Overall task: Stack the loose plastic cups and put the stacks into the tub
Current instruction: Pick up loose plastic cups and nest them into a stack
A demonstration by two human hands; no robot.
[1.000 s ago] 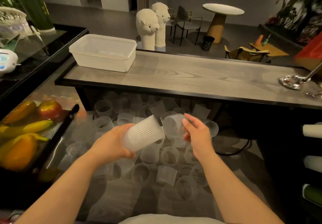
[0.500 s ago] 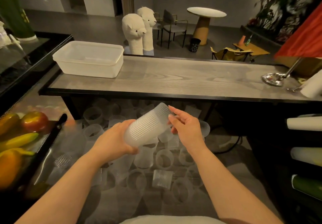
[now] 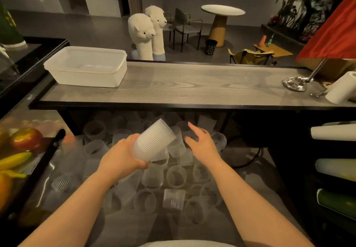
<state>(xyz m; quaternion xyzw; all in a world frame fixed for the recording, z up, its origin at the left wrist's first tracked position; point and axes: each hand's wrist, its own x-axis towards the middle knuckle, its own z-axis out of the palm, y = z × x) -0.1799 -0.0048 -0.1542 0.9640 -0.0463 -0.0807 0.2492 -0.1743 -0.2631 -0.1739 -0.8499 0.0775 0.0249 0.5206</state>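
Note:
My left hand (image 3: 123, 158) grips a stack of ribbed translucent cups (image 3: 154, 140), tilted up and to the right over the lower shelf. My right hand (image 3: 200, 142) hovers just right of the stack with fingers spread and nothing in it. Several loose plastic cups (image 3: 175, 177) lie scattered on the lower surface below both hands, some upright, some on their sides. The white translucent tub (image 3: 86, 66) stands on the left end of the grey wooden counter (image 3: 192, 85), with nothing visible in it.
A fruit tray with an apple (image 3: 26, 139) and bananas (image 3: 15, 160) sits at the left. A lamp base (image 3: 295, 83) and a paper roll (image 3: 342, 88) stand at the counter's right end. Rolled items (image 3: 335, 133) fill shelves on the right. Two alpaca figures (image 3: 146, 33) stand behind the counter.
My right hand pushed a cup onto the stack, then let go and drew away to the right, fingers now spread. The stack in my left hand tilted further upward.

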